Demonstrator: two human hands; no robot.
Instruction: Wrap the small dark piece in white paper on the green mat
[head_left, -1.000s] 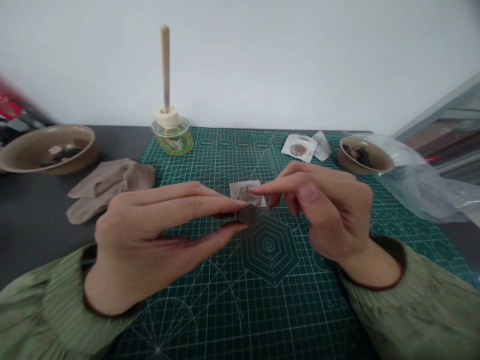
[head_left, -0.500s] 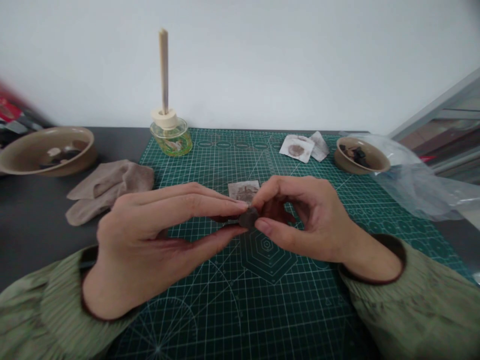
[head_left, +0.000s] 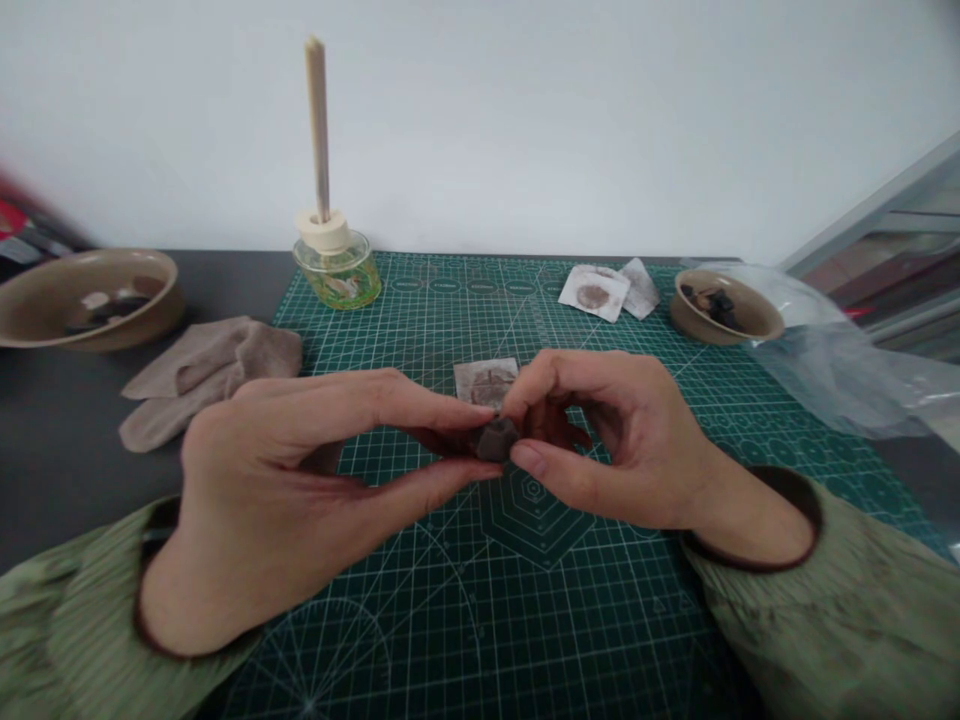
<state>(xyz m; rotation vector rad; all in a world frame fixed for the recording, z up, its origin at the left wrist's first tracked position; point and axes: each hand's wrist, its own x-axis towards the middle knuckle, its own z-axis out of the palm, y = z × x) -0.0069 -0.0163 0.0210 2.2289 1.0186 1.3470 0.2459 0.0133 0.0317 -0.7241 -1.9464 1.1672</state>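
Note:
Pinched between both hands is a small dark grey stone [head_left: 496,438], held over the middle of the cutting mat. My left hand [head_left: 322,470] comes from the left, its thumb below the stone and its fingertips above. From the right, my right hand [head_left: 607,430] grips the stone's right side with thumb and forefinger. Partly hidden behind the fingers, a white square wipe [head_left: 484,378] with brown stains lies on the mat. Fine detail of the stone's surface is too blurred to tell.
The green cutting mat [head_left: 360,630] covers most of the dark table. At left are a tan bowl [head_left: 161,310] with stones and a brown cloth [head_left: 225,350]. A reed diffuser [head_left: 341,270] stands behind. Stained wipes [head_left: 596,292], a smaller bowl [head_left: 694,315] and plastic bag [head_left: 832,380] lie right.
The stone looks turned slightly between the fingers. My left hand has shifted a little, with its fingers and thumb somewhat wider apart. The right hand keeps nearly the same pinch.

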